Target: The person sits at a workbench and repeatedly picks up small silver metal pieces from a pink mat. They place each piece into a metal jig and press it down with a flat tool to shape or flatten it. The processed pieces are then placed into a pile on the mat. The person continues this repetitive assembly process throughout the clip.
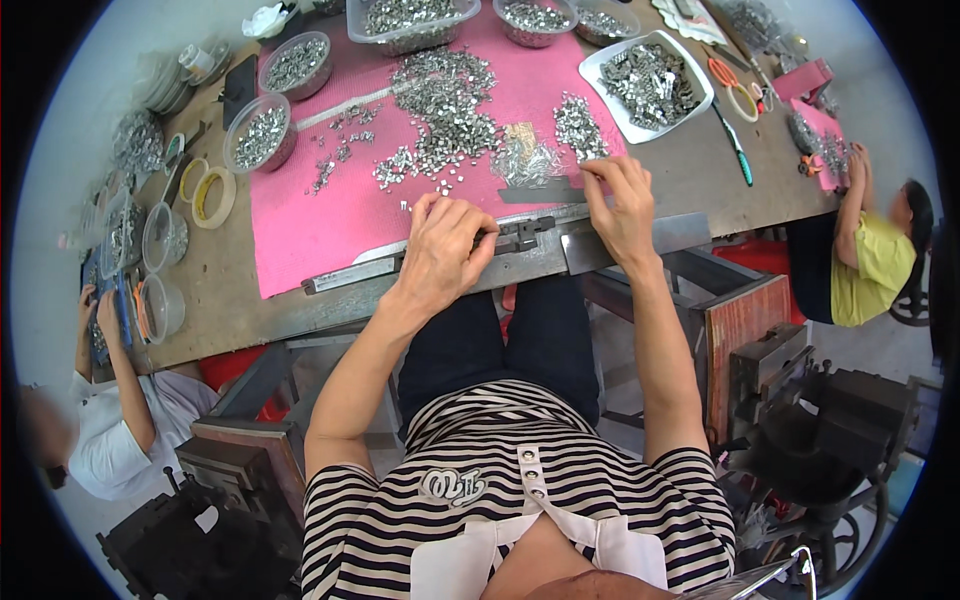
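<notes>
My left hand [440,245] is at the table's front edge, fingers curled and pressed together beside a dark metal fixture [525,235]; what they hold, if anything, is hidden. To its right, my right hand [622,205] is raised slightly with thumb and forefinger pinched; anything between them is too small to make out. Just beyond the right fingertips lies a pile of small shiny metal pieces [578,128]. Thin silvery pins [527,167] are heaped left of that pile, behind a flat grey strip [540,193]. A larger mound of little metal parts [445,105] spreads across the pink mat [300,225].
A white tray [591,70] and clear tubs [322,80] of metal parts stand around the mat. Tape rolls [225,197], orange-handled scissors [721,72] and a green-tipped tool [745,168] lie on the table. Co-workers sit left [140,420] and right [870,260].
</notes>
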`<action>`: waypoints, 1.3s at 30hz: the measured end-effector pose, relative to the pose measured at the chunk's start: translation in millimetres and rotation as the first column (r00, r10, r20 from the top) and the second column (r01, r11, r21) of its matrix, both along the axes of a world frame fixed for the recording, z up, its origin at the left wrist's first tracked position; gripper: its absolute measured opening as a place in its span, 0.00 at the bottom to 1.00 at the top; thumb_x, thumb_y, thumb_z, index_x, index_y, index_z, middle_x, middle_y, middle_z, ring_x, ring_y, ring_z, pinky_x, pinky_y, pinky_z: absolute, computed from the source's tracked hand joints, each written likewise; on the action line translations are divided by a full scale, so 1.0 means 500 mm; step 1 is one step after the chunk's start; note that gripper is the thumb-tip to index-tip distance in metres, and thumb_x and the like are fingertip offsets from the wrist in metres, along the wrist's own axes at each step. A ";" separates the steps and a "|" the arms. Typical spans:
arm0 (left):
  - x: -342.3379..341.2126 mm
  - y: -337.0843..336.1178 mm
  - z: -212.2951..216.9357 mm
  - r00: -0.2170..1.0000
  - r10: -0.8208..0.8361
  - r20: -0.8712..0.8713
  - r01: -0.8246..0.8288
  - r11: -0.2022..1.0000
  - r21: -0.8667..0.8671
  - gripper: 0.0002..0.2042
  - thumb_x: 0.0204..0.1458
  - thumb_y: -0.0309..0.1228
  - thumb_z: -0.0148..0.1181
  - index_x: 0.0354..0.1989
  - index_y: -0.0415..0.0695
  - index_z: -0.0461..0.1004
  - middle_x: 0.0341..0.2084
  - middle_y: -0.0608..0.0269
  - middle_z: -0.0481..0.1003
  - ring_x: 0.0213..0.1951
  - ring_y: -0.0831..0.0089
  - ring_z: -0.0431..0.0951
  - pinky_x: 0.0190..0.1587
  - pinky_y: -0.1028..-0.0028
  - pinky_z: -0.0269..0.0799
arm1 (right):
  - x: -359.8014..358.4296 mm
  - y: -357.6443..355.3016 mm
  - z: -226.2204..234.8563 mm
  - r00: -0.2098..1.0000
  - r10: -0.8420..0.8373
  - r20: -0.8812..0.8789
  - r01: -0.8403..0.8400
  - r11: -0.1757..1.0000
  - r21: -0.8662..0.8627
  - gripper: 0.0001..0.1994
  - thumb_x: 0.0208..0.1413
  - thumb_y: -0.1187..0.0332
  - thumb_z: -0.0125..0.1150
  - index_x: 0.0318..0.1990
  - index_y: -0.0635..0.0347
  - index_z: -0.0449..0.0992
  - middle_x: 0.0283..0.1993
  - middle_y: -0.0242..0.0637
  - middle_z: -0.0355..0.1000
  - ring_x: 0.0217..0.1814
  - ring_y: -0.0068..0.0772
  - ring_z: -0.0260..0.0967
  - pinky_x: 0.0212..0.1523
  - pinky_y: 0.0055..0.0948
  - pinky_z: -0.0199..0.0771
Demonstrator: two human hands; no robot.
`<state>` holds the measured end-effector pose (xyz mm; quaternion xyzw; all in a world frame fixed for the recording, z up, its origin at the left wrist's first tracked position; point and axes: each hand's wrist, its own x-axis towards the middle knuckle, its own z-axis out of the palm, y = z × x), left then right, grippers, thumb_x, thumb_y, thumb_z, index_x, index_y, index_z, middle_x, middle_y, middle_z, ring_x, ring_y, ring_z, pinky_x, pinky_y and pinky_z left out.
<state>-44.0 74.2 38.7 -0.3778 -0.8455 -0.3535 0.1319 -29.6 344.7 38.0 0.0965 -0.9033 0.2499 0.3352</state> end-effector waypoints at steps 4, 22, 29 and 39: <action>-0.002 0.003 0.002 1.000 0.008 0.023 -0.008 1.000 0.008 0.05 0.48 0.24 0.68 0.32 0.43 0.79 0.32 0.63 0.78 0.40 0.64 0.77 0.54 0.61 0.65 | 0.048 0.043 -0.013 0.995 -0.098 0.036 0.100 0.992 -0.072 0.07 0.54 0.78 0.67 0.40 0.57 0.80 0.34 0.32 0.74 0.38 0.36 0.71 0.45 0.35 0.64; 0.034 0.007 -0.021 0.992 0.101 0.080 -0.108 0.990 0.092 0.07 0.52 0.24 0.68 0.39 0.43 0.80 0.37 0.61 0.78 0.46 0.60 0.77 0.70 0.44 0.56 | 0.033 0.058 -0.023 0.982 -0.062 0.177 0.067 0.997 -0.025 0.06 0.56 0.74 0.68 0.40 0.55 0.82 0.37 0.34 0.72 0.44 0.39 0.71 0.47 0.39 0.64; 0.037 0.008 -0.019 0.990 0.121 0.072 -0.127 0.989 0.078 0.07 0.51 0.23 0.68 0.38 0.43 0.80 0.37 0.62 0.78 0.45 0.61 0.77 0.70 0.44 0.56 | 0.023 0.051 -0.018 0.984 -0.007 0.175 -0.001 0.999 0.045 0.05 0.56 0.74 0.68 0.39 0.56 0.81 0.36 0.34 0.71 0.44 0.40 0.70 0.46 0.39 0.65; 0.028 -0.001 -0.010 0.980 0.084 0.180 -0.114 0.979 0.167 0.06 0.53 0.21 0.66 0.39 0.41 0.81 0.34 0.61 0.79 0.41 0.60 0.79 0.67 0.43 0.62 | 0.008 0.047 -0.015 0.991 0.026 0.128 -0.047 0.986 0.158 0.03 0.57 0.76 0.65 0.38 0.61 0.78 0.36 0.38 0.73 0.41 0.42 0.71 0.44 0.39 0.64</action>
